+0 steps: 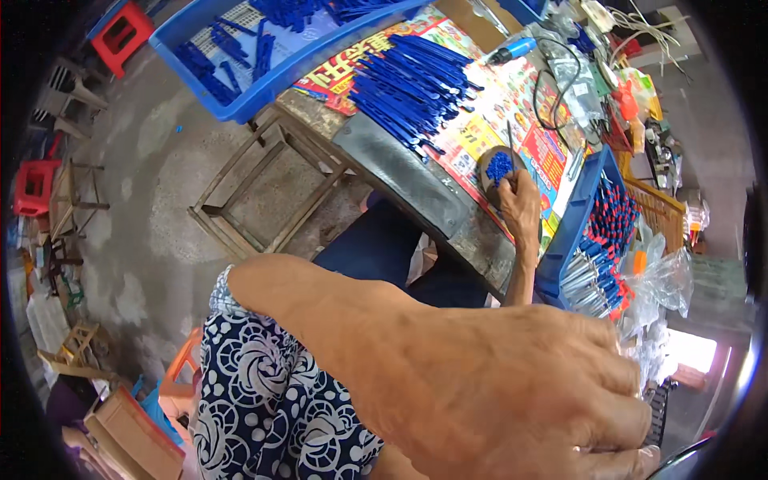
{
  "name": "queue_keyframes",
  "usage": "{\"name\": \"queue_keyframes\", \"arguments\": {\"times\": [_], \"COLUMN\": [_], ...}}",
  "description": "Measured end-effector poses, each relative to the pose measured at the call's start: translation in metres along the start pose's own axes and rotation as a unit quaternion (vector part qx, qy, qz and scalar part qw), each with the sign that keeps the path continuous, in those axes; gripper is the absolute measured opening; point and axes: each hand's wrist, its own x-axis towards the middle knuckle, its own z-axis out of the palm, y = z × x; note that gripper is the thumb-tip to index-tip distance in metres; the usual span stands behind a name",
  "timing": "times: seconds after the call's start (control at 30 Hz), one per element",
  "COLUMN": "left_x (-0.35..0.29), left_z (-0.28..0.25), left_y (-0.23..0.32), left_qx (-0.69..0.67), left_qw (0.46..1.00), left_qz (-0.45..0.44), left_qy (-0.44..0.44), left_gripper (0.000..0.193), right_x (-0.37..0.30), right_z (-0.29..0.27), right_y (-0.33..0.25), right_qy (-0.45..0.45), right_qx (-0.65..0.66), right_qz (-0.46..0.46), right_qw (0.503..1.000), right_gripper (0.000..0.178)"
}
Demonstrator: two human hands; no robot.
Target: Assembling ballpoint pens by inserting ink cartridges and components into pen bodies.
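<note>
Filling the lower right of the frame, your left hand (512, 392), fingers curled, grip unclear, farther up right of centre your right hand (520, 210) pinching a thin rod (510, 144) over a dish of small blue parts (498, 168) on the desk (400, 164), blue strips (412, 84) piled beyond.

Right hand (520, 210) rested at small dish of blue pieces (498, 168), center-right; left hand (512, 392) filled lower frame (blue strips (408, 84) above).
</note>
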Motion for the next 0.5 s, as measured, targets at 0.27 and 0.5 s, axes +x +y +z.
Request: {"name": "queue_keyframes", "arguments": {"times": [0.27,0.5], "left_x": [-0.028,-0.025], "left_z": [-0.047,-0.097], "left_y": [0.038,0.033], "left_qx": [0.288,0.517], "left_qw": [0.947,0.821], "left_qz": [-0.089,-0.148], "left_qy": [0.107,0.192], "left_gripper": [0.02,0.018], "right_x": [-0.005,-0.004], "right_z": [-0.001,0.0], "right_y": [-0.001,0.001], "right_qy": [0.01,-0.012], "right_qx": [0.064,0.084], "right_qz": [0.0,-0.008], "right_qw": [0.998,0.996], "right_gripper": [0.017,0.014]}}
